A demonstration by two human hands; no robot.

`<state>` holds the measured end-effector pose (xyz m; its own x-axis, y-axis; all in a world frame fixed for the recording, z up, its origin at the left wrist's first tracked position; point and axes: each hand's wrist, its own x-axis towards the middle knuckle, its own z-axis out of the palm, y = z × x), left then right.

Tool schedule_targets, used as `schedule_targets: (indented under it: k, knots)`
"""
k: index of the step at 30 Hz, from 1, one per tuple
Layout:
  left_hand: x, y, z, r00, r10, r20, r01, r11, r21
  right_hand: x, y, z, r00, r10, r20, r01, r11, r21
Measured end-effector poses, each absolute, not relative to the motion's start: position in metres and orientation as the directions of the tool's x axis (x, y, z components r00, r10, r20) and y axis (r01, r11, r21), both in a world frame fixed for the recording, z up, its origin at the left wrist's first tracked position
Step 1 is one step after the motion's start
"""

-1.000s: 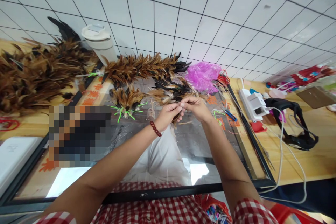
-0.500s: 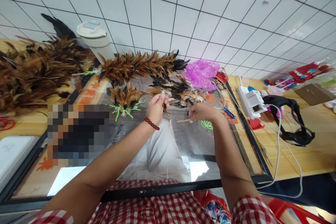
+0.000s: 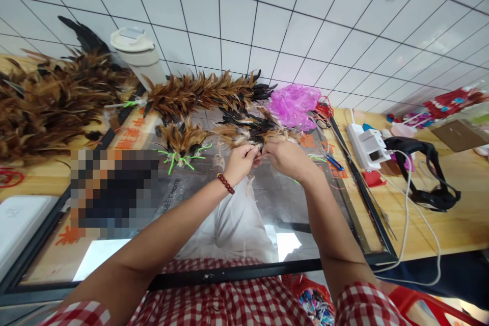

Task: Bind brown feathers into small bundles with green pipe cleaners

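My left hand [image 3: 240, 164], with a red bead bracelet [image 3: 226, 183] on its wrist, is closed in a pinch above the glass tabletop [image 3: 294, 209]. Close against it, the fingertips of my right hand [image 3: 286, 159] are pinched too. The left fingers hold a brown feather, now mostly hidden by the hands; what the right fingers grip is hidden. Just behind the hands lies a loose heap of black and brown feathers [image 3: 248, 121]. A small brown feather bundle [image 3: 181, 137] with bright green ties rests to the left. Farther back stretches a long feather garland [image 3: 198, 93].
A large feather pile [image 3: 57, 104] and a white tumbler [image 3: 139, 56] stand at left. Right of the heap are a pink plastic bag [image 3: 294, 107], a blue pen-like tool [image 3: 334, 162], a white power strip [image 3: 361, 147] and a black strap [image 3: 424, 173]. A black frame edges the glass.
My right hand has moved left and up, and my left hand slightly right, so their fingertips now meet. The thin tan piece seen at my right fingers is out of sight.
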<state>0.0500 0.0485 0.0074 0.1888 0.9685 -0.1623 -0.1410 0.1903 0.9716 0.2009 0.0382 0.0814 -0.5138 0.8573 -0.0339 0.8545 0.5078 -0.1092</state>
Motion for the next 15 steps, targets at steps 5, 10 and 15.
schedule_targets:
  k: [5,10,15]
  knots:
    - [0.048,0.047,0.008,0.230,0.966,-0.118,-0.118,0.148,0.982,0.188,0.036,0.079,-0.451,0.892,0.043,0.893,0.450,0.021]
    - [0.047,0.049,0.006,0.241,0.968,-0.074,-0.133,0.108,0.985,0.184,0.038,0.075,-0.413,0.905,0.100,0.910,0.414,0.009]
    - [0.043,0.056,0.008,0.090,0.990,-0.106,-0.231,0.124,0.965,0.192,0.041,0.070,-0.461,0.887,0.039,0.867,0.459,-0.195]
